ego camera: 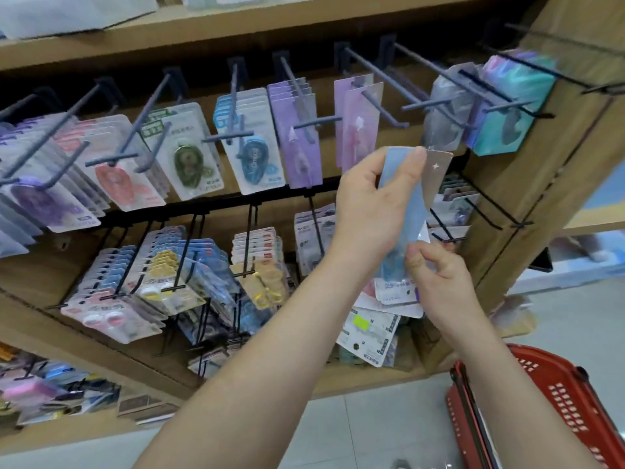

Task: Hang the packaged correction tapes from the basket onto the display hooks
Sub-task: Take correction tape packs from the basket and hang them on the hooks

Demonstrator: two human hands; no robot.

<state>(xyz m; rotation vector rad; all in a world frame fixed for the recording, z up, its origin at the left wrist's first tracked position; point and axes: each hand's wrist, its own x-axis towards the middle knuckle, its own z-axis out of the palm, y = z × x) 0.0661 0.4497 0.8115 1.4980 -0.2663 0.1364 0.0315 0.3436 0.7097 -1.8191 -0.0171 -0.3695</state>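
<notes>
Blue pack (402,204), frame centre: left hand (372,204) curled round top, right hand (436,269) pinching lower edge. Risk: grey pack (438,177) behind slips loose, drops; hole misses hook (389,111) above.

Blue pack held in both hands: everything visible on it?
The blue pack is a long, narrow, glossy light-blue card with what looks like a clear blister low down. It is nearly upright before the display, not hung. The left hand grips its upper half; the right hand pinches its lower end. A grey card with a white star sits right behind it.
</notes>
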